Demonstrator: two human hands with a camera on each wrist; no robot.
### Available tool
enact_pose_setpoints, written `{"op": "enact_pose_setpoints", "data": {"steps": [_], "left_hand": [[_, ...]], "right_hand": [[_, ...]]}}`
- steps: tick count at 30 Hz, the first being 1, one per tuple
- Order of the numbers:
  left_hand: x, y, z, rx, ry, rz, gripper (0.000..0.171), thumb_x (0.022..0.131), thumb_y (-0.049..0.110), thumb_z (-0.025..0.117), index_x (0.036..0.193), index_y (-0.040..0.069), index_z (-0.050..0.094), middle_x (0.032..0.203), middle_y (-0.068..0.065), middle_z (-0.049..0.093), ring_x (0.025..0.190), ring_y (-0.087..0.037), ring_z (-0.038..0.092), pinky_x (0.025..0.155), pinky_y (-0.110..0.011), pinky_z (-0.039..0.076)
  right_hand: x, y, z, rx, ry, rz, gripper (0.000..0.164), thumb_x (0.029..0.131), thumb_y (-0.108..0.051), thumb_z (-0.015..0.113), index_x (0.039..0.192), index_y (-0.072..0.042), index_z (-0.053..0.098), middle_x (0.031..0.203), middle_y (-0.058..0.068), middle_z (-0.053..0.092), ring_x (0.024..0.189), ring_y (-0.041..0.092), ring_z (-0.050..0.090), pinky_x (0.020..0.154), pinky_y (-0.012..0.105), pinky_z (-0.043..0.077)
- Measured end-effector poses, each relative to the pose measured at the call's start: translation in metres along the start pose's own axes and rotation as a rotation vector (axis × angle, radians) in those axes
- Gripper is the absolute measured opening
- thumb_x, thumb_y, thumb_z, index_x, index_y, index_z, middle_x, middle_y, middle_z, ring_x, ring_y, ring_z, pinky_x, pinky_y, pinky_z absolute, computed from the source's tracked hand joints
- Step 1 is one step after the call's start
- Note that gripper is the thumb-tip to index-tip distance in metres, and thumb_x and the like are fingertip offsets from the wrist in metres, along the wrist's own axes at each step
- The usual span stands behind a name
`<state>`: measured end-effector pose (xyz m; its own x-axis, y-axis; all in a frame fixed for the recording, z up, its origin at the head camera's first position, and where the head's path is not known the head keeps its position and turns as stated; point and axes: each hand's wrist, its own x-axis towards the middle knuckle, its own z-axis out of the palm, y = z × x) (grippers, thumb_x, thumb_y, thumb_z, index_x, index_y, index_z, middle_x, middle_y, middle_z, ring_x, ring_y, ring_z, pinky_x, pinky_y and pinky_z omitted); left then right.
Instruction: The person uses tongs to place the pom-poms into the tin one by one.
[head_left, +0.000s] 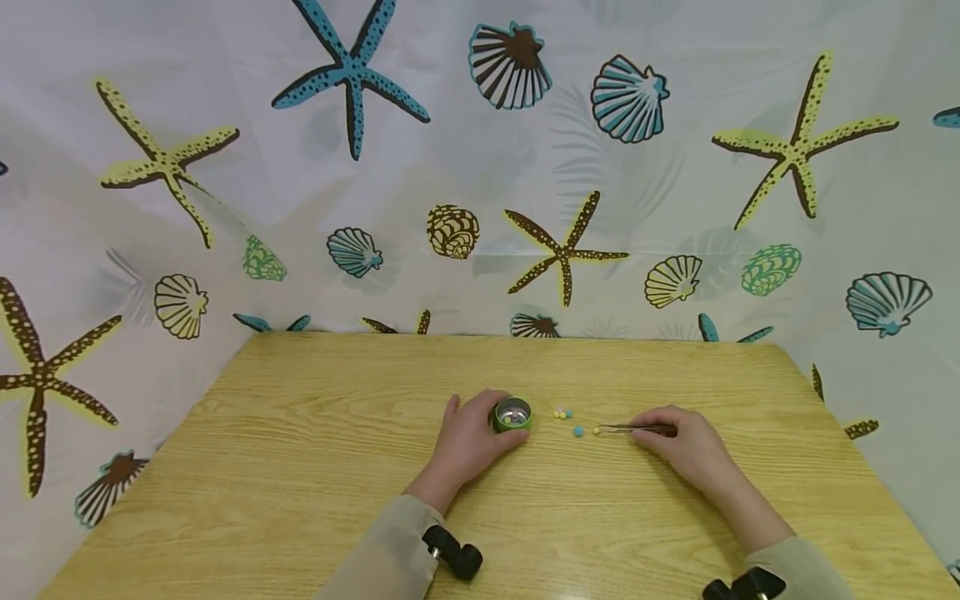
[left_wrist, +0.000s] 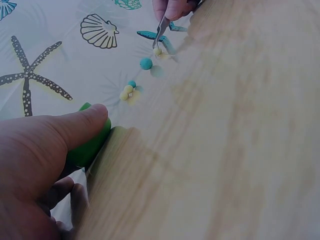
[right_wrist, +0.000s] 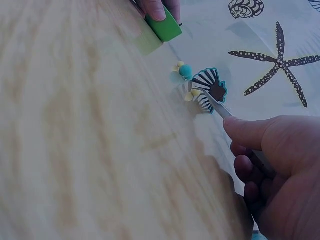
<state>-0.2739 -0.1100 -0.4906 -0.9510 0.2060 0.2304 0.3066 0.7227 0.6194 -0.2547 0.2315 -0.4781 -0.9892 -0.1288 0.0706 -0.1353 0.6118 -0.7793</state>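
Note:
My left hand point(head_left: 468, 435) grips a small round green tin point(head_left: 529, 413) from its left side, with thumb in front and fingers behind. A few small coloured beads lie inside its silvery interior. My right hand point(head_left: 692, 446) pinches metal tweezers point(right_wrist: 220, 108) held nearly level, pointing left. Their tips are at a small yellow bead point(head_left: 597, 431); whether they grip it I cannot tell. A larger blue bead point(head_left: 578, 432) lies just left of that bead. Further back, nearer the tin, sits a small cluster of yellowish beads point(left_wrist: 125, 93) and a blue bead point(left_wrist: 132, 84).
All this stands on a wood-grain table point(head_left: 300, 467). A white cloth point(head_left: 450, 167) printed with starfish and shells hangs behind and along both sides. Each wrist carries a black camera mount, such as the left mount point(head_left: 452, 552).

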Motion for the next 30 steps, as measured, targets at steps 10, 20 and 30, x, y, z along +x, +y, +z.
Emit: {"op": "enact_pose_setpoints", "data": {"steps": [10, 20, 30], "left_hand": [[0.0, 0.001, -0.001, 0.0, 0.0, 0.004, 0.06, 0.094, 0.033, 0.092, 0.142, 0.006, 0.069, 0.139, -0.012, 0.073, 0.135, -0.035, 0.065, 0.132, -0.068, 0.015], [0.0, 0.004, -0.001, 0.001, -0.002, 0.0, 0.06, 0.094, 0.033, 0.092, 0.142, 0.006, 0.069, 0.139, -0.012, 0.073, 0.134, -0.035, 0.066, 0.132, -0.068, 0.014], [0.0, 0.001, 0.001, 0.003, 0.005, 0.005, 0.059, 0.094, 0.033, 0.092, 0.141, 0.007, 0.07, 0.138, -0.011, 0.073, 0.135, -0.034, 0.066, 0.132, -0.068, 0.015]], "right_hand": [[-0.002, -0.002, 0.0, -0.02, 0.012, 0.012, 0.016, 0.105, -0.022, 0.08, 0.118, -0.013, 0.084, 0.119, 0.004, 0.076, 0.109, 0.024, 0.069, 0.094, 0.044, 0.057], [-0.002, -0.006, -0.001, -0.014, 0.05, 0.031, 0.022, 0.106, -0.024, 0.078, 0.122, -0.01, 0.083, 0.127, 0.011, 0.075, 0.114, 0.029, 0.068, 0.092, 0.043, 0.056], [0.006, -0.032, 0.003, 0.062, 0.065, -0.005, 0.026, 0.107, -0.026, 0.077, 0.127, -0.009, 0.081, 0.123, 0.01, 0.076, 0.107, 0.025, 0.071, 0.086, 0.036, 0.059]]}}
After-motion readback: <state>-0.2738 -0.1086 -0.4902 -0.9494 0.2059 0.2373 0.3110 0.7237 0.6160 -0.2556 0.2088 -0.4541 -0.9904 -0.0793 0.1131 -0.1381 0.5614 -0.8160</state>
